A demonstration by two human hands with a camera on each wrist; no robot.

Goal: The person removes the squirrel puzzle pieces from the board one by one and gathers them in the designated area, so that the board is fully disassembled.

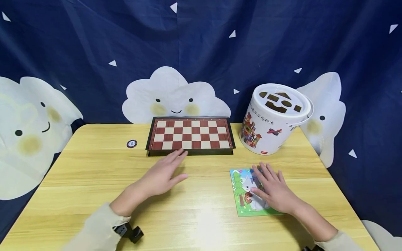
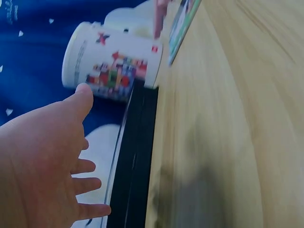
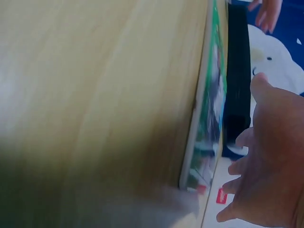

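Head view | wooden table, cloud backdrop | left hand spread | right hand flat on puzzle

Right hand flat on puzzle; left hand near chessboard.

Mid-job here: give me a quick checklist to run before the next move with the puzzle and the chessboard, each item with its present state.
1. Right hand on the puzzle board, fingers straight and spread: ok.
2. Puzzle board flat on the table, all of it on the tabletop: ok.
3. Left hand holds nothing, fingers straight, fingertips near the front edge of the chessboard: ok.
4. Left fingertips touching the chessboard: cannot tell.
5. Chessboard folded shut, nothing on top: ok.
6. White bucket upright, apart from both hands: ok.
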